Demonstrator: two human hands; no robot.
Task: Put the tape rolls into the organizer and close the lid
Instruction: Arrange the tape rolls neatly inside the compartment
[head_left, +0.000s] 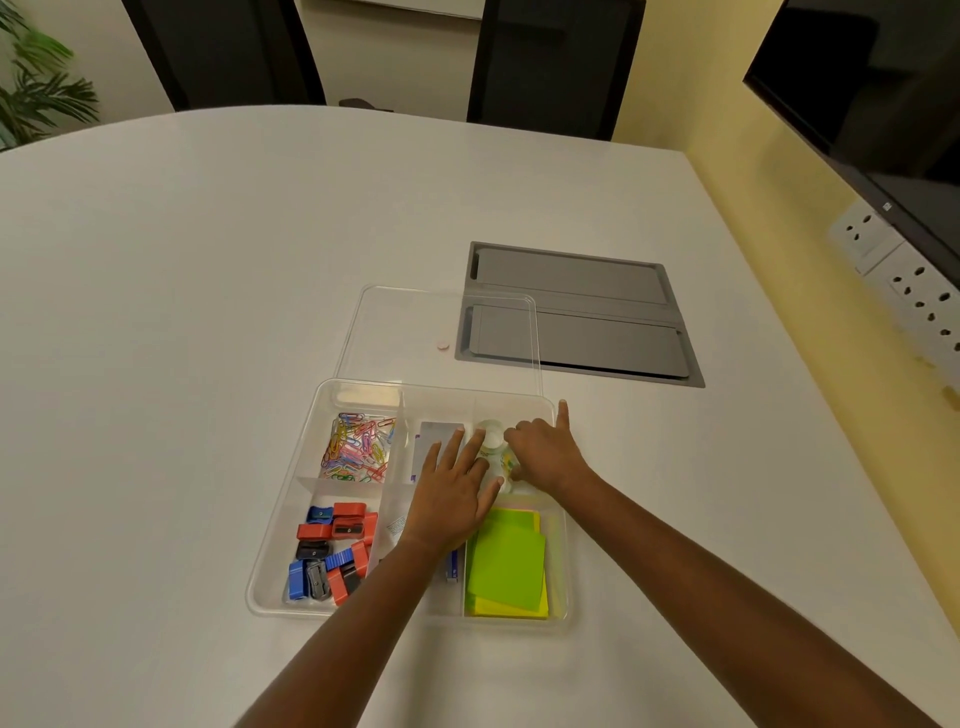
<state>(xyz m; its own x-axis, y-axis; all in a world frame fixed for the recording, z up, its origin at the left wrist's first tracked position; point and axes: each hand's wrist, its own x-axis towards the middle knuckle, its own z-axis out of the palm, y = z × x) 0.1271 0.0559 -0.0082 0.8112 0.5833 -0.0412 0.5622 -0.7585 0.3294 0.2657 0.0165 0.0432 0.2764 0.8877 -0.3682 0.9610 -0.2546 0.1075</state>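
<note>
White table (208, 312), organizer (280, 519) holding paperclips (356, 447)

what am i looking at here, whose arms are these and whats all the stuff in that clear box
There is one picture, from a camera worn on a person's head, looking down at their own bare arms. On the white table sits a clear organizer with compartments: coloured paper clips, red, blue and dark pencil sharpeners, green and yellow sticky notes. Both hands are in the far right compartment: the left hand and right hand are settling clear tape rolls there. Whether either grips one is unclear. The clear lid lies behind the organizer, not yet on.
</note>
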